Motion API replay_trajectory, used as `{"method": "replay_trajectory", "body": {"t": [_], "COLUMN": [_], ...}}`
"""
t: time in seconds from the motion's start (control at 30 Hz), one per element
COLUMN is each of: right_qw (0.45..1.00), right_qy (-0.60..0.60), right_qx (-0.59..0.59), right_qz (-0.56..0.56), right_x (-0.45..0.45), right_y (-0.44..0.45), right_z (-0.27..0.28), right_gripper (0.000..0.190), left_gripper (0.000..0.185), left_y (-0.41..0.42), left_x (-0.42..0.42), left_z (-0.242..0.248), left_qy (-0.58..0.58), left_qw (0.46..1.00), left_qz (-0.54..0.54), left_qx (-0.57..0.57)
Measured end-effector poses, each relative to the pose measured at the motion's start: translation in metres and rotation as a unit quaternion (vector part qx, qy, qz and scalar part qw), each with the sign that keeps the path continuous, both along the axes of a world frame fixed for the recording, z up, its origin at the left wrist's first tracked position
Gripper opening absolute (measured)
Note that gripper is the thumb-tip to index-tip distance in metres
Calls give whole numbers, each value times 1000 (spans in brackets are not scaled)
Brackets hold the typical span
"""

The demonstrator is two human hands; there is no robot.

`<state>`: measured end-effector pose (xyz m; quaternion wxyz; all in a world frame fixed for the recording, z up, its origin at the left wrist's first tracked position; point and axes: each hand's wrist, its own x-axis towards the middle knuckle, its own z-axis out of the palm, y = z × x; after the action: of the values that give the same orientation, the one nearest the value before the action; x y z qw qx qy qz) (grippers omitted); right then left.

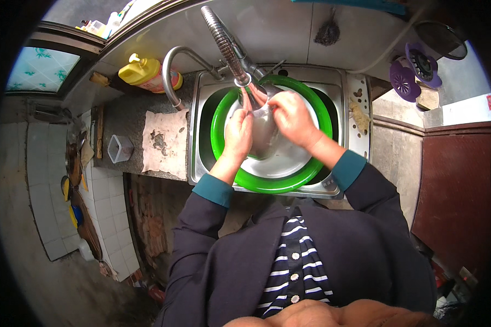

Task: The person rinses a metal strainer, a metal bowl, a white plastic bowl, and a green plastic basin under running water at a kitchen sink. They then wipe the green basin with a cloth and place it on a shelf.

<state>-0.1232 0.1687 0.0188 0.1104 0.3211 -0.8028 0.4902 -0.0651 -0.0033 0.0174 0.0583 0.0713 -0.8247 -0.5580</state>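
Under the flexible metal faucet (225,45), my left hand (239,133) and my right hand (292,118) hold a thin, greyish, wet item (264,137) between them. It looks translucent, perhaps a plastic bag or film; its exact kind cannot be told. My left thumb and fingers pinch its left edge, and my right fingers pinch its upper right edge. The faucet's mouth is right at its top. Below the hands a green-rimmed basin (270,186) with a whitish inside rests over the steel sink (338,81).
A curved steel spout (167,69) stands left of the sink. On the dark counter are a yellow detergent jug (141,75), a stained cloth (163,143) and a clear plastic container (120,148). Purple flower-shaped items (405,81) hang at right, near a round strainer (442,40).
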Motion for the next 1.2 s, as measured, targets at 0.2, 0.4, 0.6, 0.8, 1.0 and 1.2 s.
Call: {"method": "replay_trajectory", "body": {"t": [0.2,0.4,0.6,0.8,1.0,1.2], "right_qw": [995,981,986,924,936,955], "right_qy": [55,-137,-45,-261,-256,-236], "right_qx": [36,60,-112,-243,-214,-153], "right_qz": [-69,-120,116,135,112,93], "right_x": [8,-31,-24,-24,-40,-66], "right_y": [-33,-15,-33,-68,-72,-78], "right_z": [-14,-9,64,94,146,185], "right_gripper": [29,39,66,13,12,10], "left_gripper": [17,24,16,13,17,20], "left_y": [-6,-18,-26,-27,-33,-38], "left_x": [0,9,1,-3,-11,-27], "left_z": [-17,-23,-23,-7,19,29], "left_qy": [-10,-14,-23,-43,20,0], "left_qw": [998,991,987,983,996,994], "left_qz": [-1,26,16,13,-19,-54], "left_qx": [69,127,159,178,89,93]}}
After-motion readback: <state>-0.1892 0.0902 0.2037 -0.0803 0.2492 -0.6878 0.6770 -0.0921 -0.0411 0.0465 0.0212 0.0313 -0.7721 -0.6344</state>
